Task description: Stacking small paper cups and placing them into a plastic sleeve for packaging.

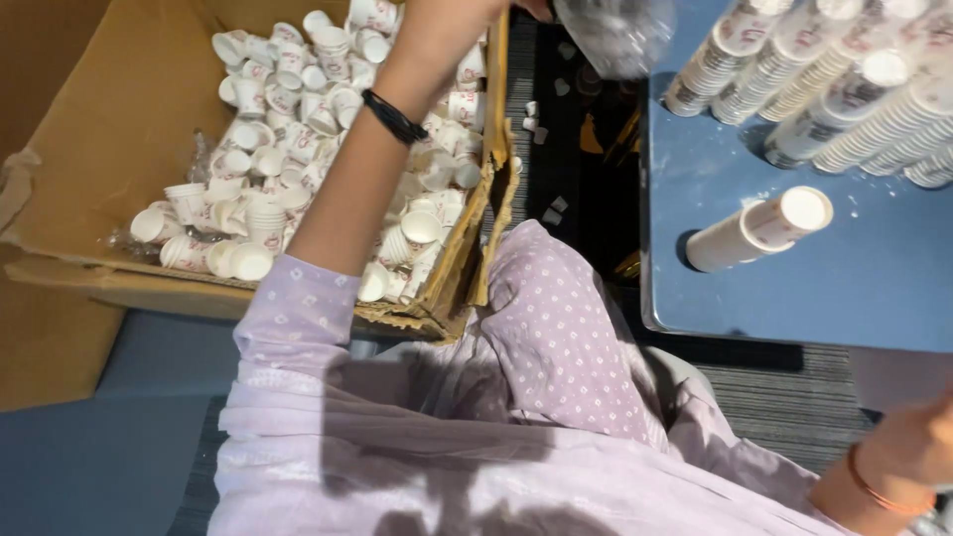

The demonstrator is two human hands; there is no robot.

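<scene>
My left arm [367, 169] reaches over the box [99, 129] of loose cups [268, 149]; its hand is cut off at the top edge, so I can't tell its grip. My right hand [918, 447] sits at the lower right corner, grip also unclear. Several stacks [844, 89] lie on the blue table [794, 288], one stack [759, 228] apart. Many cups remain loose, I'd judge. A clear bag [615, 35] blurs above.

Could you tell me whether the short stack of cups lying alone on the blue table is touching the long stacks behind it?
Apart. The head view shows bare blue table between the short stack and the long stacks.
</scene>
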